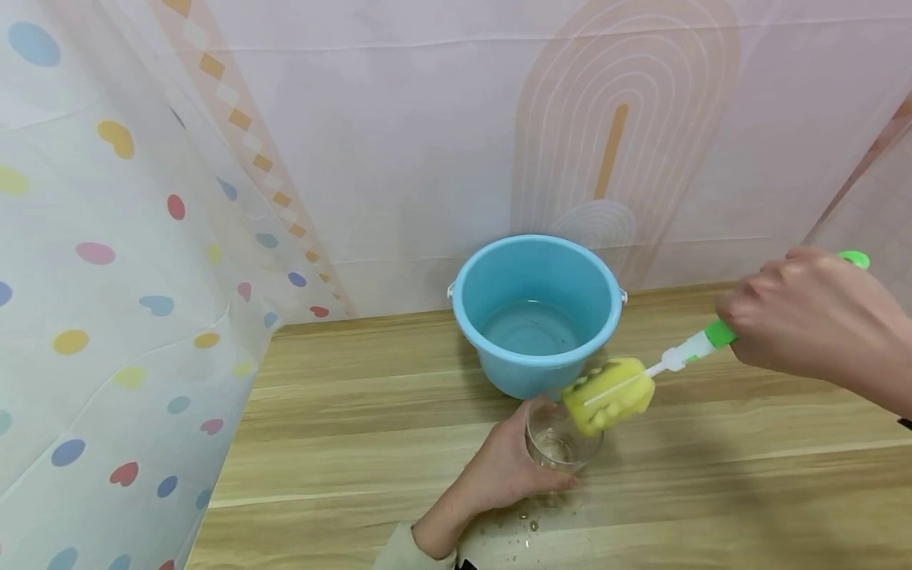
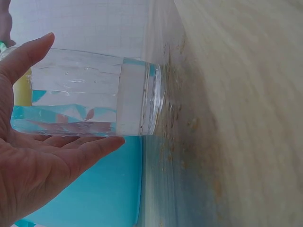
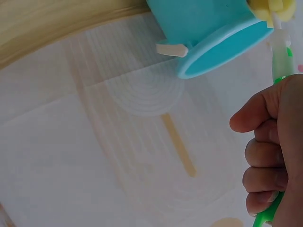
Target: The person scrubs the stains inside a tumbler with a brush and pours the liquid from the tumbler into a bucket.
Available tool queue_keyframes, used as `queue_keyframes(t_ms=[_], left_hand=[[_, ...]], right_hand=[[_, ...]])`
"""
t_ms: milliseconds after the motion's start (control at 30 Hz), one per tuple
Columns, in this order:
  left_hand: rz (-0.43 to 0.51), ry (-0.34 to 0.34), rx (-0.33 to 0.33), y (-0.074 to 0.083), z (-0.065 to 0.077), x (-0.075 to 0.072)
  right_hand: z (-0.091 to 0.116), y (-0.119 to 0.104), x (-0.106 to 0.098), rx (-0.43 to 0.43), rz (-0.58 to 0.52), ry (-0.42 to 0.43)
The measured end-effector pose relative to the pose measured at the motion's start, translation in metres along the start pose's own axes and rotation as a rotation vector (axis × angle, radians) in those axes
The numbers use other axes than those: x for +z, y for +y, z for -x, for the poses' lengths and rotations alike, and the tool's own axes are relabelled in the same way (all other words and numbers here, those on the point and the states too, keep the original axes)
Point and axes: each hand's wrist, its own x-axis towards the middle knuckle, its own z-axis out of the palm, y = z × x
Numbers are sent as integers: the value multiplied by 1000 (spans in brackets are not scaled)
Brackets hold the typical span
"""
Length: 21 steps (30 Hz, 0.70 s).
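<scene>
My left hand holds a clear glass upright on the wooden table, thumb on one side and fingers round the other. A little water shows inside the glass. My right hand grips the green and white handle of a sponge bottle brush, its fingers curled round it in the right wrist view. The brush's yellow sponge head, with dark specks on it, is at the glass's mouth and overlaps the rim in the head view.
A light blue bucket with shallow water in it stands just behind the glass, near the curtain. Water drops lie on the table in front of the glass. A dotted curtain hangs along the left side.
</scene>
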Motion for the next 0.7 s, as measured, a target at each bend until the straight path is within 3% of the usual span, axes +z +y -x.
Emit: queue_keyframes(t_ms=[167, 500, 700], left_hand=[[-11, 6, -5, -1, 0, 0], [-17, 2, -6, -2, 0, 1], [-26, 7, -8, -2, 0, 1]], right_hand=[[12, 1, 9, 60, -50, 13], [37, 1, 19, 172, -127, -49], [49, -1, 26, 201, -121, 6]])
